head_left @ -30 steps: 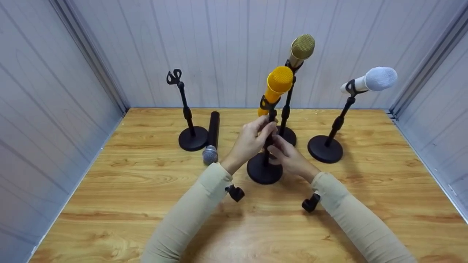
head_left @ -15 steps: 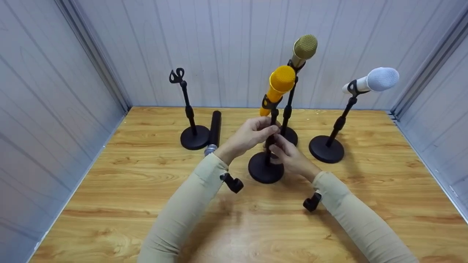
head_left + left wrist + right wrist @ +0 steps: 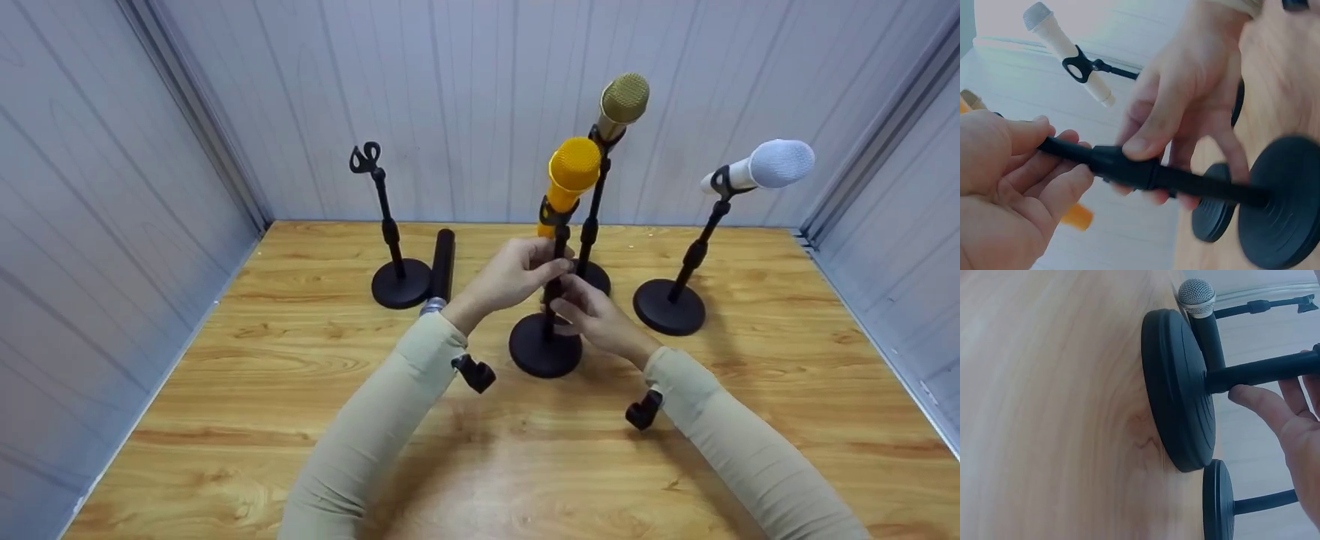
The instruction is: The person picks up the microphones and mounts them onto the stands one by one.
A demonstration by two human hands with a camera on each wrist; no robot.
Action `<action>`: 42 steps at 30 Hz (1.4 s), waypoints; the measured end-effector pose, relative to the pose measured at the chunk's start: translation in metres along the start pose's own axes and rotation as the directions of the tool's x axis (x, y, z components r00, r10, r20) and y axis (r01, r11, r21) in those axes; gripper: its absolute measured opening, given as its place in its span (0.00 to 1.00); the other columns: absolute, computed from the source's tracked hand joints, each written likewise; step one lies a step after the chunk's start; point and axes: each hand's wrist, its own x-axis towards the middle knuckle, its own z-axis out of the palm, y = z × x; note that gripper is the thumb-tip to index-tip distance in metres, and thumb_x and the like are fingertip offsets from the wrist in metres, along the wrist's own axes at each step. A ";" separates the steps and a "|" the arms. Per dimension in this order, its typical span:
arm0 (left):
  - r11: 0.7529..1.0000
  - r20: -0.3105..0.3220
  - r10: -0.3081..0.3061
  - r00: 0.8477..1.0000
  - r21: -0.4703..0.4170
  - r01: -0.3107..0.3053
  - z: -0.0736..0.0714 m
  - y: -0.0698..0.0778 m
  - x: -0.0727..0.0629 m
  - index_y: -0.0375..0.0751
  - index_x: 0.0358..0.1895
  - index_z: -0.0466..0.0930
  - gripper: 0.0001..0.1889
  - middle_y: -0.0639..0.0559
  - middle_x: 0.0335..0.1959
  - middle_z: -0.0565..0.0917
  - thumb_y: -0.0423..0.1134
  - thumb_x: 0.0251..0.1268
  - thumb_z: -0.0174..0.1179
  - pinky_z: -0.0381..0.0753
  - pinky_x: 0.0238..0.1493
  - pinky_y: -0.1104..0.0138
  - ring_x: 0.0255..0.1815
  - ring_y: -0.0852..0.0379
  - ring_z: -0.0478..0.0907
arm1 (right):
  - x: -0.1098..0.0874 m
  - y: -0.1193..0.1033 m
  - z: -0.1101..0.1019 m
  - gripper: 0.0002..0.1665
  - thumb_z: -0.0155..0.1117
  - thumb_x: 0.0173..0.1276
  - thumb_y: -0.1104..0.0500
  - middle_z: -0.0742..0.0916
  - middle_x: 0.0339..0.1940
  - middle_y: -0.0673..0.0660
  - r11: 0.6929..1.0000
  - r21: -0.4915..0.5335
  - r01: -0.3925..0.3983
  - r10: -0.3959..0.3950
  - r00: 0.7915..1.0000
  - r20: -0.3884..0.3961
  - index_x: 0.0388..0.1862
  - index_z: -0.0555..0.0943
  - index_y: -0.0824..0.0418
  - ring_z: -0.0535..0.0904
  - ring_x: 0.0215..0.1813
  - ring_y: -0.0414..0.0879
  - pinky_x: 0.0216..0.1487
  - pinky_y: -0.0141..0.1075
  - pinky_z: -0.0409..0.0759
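Observation:
A yellow microphone (image 3: 574, 166) sits tilted in the clip of a black desktop microphone stand (image 3: 546, 352), whose round base is on the table. My left hand (image 3: 517, 276) pinches the stand's upper pole, just under the clip. Lower down, my right hand (image 3: 600, 315) grips the thicker collar (image 3: 1123, 167) at the middle of the pole, its thumb on top in the left wrist view. In the right wrist view, a fingertip (image 3: 1239, 392) of the right hand lies against the lower pole near the base (image 3: 1176, 391).
Behind stands a gold microphone (image 3: 625, 99) on its stand; to the right, a white microphone (image 3: 776, 163) on another. At left is a stand with a bare clip (image 3: 365, 157), beside a black microphone (image 3: 442, 262) lying on the table (image 3: 247, 390). Panel walls enclose three sides.
The left forearm has shifted slightly up and now covers most of the lying microphone's silver head. The yellow microphone has turned slightly; both hands stay on the stand.

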 end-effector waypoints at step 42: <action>0.602 0.165 -0.529 0.833 0.764 0.231 0.019 -0.008 -0.036 0.36 0.65 0.77 0.26 0.41 0.61 0.80 0.51 0.75 0.60 0.80 0.56 0.56 0.54 0.47 0.82 | -0.029 -0.028 0.002 0.32 0.65 0.75 0.53 0.77 0.68 0.70 0.579 -0.814 -0.038 0.230 0.966 0.118 0.69 0.72 0.72 0.73 0.69 0.64 0.68 0.57 0.70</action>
